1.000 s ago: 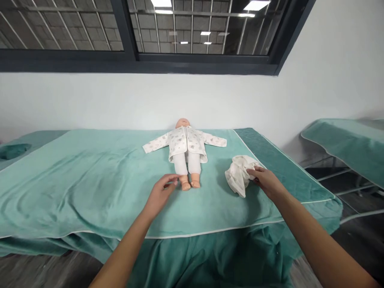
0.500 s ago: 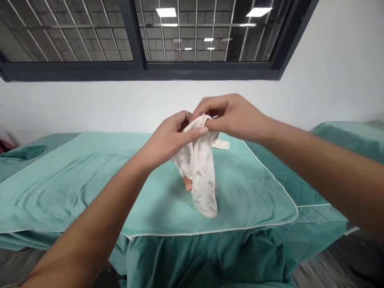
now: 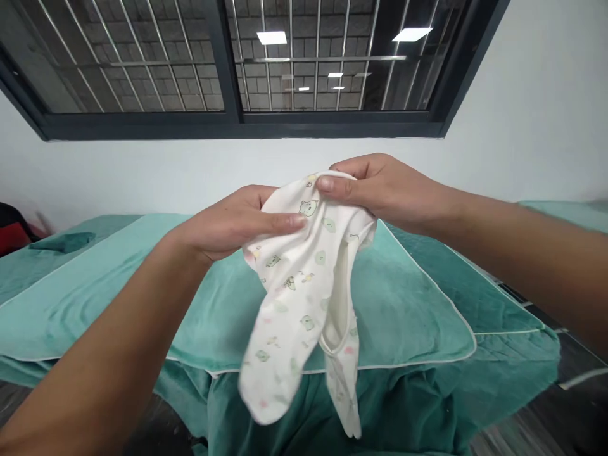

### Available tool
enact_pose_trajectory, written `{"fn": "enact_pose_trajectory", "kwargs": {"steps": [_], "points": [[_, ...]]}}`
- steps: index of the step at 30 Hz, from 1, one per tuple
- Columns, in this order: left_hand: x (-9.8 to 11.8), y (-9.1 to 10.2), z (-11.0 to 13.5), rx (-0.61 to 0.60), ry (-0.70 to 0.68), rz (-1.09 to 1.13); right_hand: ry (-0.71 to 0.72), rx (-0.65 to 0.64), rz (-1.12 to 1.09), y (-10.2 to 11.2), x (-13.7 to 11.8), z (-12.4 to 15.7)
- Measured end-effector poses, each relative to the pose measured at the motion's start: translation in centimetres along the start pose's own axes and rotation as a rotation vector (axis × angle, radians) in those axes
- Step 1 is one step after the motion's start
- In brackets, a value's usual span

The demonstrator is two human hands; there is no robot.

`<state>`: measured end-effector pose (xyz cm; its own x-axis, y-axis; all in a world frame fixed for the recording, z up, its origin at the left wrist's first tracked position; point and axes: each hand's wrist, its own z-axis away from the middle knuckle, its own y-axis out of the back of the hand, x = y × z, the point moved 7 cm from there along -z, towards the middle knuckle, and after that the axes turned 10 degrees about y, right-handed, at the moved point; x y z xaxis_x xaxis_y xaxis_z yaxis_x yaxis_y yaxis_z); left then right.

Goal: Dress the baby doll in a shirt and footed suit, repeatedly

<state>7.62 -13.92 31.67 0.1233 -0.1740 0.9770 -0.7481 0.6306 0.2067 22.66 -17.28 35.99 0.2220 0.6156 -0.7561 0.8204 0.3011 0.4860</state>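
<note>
A white baby garment point(image 3: 304, 272) printed with small animals and green and pink spots hangs in the air above the bed. My left hand point(image 3: 240, 221) grips its upper left edge, thumb lying across the front and fingers behind the cloth. Higher up on the right, my right hand point(image 3: 380, 190) pinches the top edge between thumb and fingers. Two long parts dangle below: a wide one with a rounded end on the left, a narrower one on the right. Between them a bound opening shows the plain inside.
A light green plush blanket point(image 3: 408, 304) with white piping lies over the bed, and a darker green cover point(image 3: 275, 418) hangs at the front. Behind rises a white wall point(image 3: 166, 174) under a dark-framed window point(image 3: 266, 123) with bars. A red and black item point(image 3: 14, 231) sits far left.
The garment, bunched up before, is now spread wider and its printed front shows, hanging lower past the bed's edge. My hands have moved farther apart. The small white piece on the blanket is out of sight.
</note>
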Motion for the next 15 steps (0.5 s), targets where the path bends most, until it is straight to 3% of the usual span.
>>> {"fn": "enact_pose_trajectory", "kwargs": {"steps": [2,5,8,11,15], "points": [[0.5,0.9,0.0,0.096,-0.076,0.069,0.015,-0.013,-0.029,-0.2,-0.1,-0.1],[1.3,2.3,0.1,0.191,-0.255,0.239,0.015,-0.152,-0.048,-0.8,-0.1,0.1],[1.0,3.6,0.0,0.248,-0.319,0.336,0.024,-0.238,-0.041,-1.4,-0.1,0.5],[0.3,3.4,-0.1,0.154,-0.237,0.219,0.08,-0.094,-0.032,-0.9,0.0,0.2],[-0.5,0.2,0.6,-0.098,-0.05,-0.11,0.141,0.142,-0.01,-0.5,0.3,-0.6]]}}
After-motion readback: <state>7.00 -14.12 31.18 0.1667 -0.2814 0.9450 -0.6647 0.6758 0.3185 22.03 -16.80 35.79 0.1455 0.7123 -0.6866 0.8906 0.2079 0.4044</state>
